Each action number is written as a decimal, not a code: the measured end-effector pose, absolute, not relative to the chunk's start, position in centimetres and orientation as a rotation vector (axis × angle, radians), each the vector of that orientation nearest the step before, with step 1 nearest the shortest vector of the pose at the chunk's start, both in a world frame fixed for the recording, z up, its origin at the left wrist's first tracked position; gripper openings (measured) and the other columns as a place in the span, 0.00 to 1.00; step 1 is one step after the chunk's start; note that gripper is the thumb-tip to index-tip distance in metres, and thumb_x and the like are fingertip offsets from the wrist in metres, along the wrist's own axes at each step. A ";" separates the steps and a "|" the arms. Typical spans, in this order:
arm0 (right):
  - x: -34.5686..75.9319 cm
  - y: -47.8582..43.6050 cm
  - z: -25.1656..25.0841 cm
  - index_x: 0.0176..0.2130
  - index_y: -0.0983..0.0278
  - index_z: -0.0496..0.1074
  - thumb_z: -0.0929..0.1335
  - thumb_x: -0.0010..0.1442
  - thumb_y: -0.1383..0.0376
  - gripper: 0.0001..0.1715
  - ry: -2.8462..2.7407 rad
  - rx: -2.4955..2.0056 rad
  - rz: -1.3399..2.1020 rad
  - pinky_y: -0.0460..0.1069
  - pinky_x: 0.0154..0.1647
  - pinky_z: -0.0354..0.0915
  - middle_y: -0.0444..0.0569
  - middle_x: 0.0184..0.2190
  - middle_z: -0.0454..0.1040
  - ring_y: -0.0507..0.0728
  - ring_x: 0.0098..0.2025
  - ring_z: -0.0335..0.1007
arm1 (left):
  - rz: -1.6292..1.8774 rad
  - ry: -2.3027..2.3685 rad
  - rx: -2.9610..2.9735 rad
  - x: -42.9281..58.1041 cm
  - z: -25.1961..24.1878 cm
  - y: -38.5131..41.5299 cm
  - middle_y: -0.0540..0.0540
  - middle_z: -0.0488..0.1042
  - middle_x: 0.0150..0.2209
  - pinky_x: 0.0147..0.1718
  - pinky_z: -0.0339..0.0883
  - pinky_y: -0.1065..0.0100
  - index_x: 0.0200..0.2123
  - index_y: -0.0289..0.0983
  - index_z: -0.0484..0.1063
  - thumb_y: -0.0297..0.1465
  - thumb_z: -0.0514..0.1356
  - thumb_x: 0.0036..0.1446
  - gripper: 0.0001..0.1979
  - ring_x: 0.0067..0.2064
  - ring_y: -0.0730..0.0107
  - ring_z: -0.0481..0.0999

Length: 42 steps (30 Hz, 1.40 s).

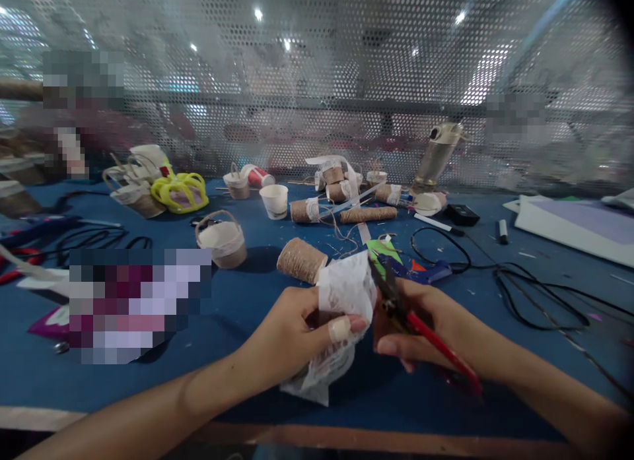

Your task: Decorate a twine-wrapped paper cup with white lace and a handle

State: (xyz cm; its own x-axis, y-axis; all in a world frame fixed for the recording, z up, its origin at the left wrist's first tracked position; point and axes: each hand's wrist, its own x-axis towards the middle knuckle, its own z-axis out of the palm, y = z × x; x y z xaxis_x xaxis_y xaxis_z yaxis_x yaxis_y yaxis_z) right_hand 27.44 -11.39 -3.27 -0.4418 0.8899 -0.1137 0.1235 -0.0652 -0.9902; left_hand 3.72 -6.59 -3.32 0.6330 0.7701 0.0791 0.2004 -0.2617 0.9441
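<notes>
White cup and handled basket stand upright on worktop; contents indiscernible. Left grip grasps white lace; right grip grasps red-handled pliers beside it, jaws pointing forward-left, long axis diagonal.

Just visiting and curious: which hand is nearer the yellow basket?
Left: the left hand, holding white lace, is in front and right of the yellow basket; the right hand is farther right.

Bare forearms were seen.
On the left hand, a pale bandage was wrapped around the thumb, below the tip.
</notes>
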 end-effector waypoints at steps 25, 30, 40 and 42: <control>26.1 -10.9 -4.7 0.42 0.60 0.65 0.81 0.48 0.67 0.28 -1.235 -1.022 1.405 0.45 0.34 0.71 0.39 0.31 0.75 0.49 0.31 0.74 | 0.633 0.366 3.067 2.9 -6.0 -5.7 0.43 0.79 0.32 0.31 0.69 0.67 0.40 0.34 0.75 0.28 0.48 0.72 0.16 0.31 0.63 0.76; 26.6 -11.1 -3.9 0.43 0.59 0.65 0.78 0.56 0.64 0.22 -1.226 -1.010 1.262 0.48 0.32 0.71 0.38 0.28 0.70 0.50 0.27 0.71 | 0.542 0.513 2.871 2.9 -5.1 -5.9 0.43 0.82 0.35 0.34 0.69 0.68 0.45 0.36 0.76 0.34 0.50 0.73 0.16 0.33 0.62 0.79; 26.4 -11.4 -4.3 0.47 0.56 0.64 0.74 0.60 0.67 0.20 -1.269 -0.800 1.341 0.54 0.44 0.73 0.40 0.32 0.66 0.56 0.42 0.74 | 0.499 0.717 2.658 3.3 -5.3 -6.2 0.48 0.76 0.30 0.27 0.60 0.71 0.38 0.36 0.73 0.22 0.56 0.59 0.07 0.27 0.68 0.73; 26.5 -11.3 -4.4 0.47 0.56 0.65 0.75 0.59 0.66 0.20 -1.277 -0.854 1.331 0.53 0.45 0.72 0.40 0.33 0.67 0.55 0.40 0.73 | 0.507 0.704 2.526 3.5 -4.9 -6.3 0.52 0.74 0.27 0.26 0.59 0.73 0.41 0.37 0.72 0.21 0.55 0.57 0.10 0.26 0.72 0.70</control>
